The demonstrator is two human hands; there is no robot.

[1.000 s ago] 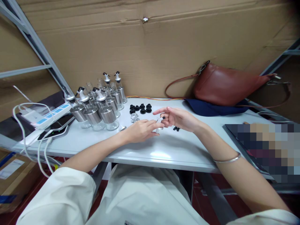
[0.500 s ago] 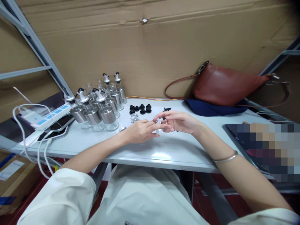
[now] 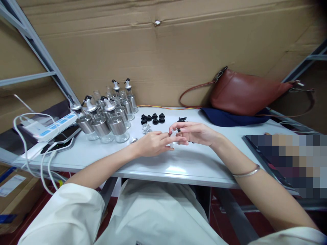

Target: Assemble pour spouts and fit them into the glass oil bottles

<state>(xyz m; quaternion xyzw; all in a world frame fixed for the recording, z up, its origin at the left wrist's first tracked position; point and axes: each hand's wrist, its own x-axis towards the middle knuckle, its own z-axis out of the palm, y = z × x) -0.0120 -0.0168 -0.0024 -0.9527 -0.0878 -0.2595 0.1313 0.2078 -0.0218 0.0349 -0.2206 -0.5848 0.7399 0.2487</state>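
Observation:
My left hand [image 3: 152, 143] is closed around a pale pourer spout [image 3: 173, 136], keeping it above the table at the middle. My right hand [image 3: 196, 133] meets it from the other side, pinching a small black part [image 3: 179, 130] against the spout's upper end. Fingers hide much of both pieces. Behind my hands lie several black stoppers [image 3: 155, 118] in a cluster, with loose pale spout pieces [image 3: 146, 128] just in front of them. More small black parts [image 3: 182, 119] rest beyond my right hand.
Several glass bottles with steel sleeves [image 3: 118, 126] stand at left, some topped with pourers. A power strip [image 3: 57, 126] and cables lie further left. A brown leather bag [image 3: 242, 92] sits on dark blue cloth [image 3: 221, 118] at back right. Cardboard [image 3: 163, 64] walls the back.
My right hand has shifted slightly, and the black part in its fingers now shows beside the spout's top. The spout has tilted a little; my left hand stays nearly in place.

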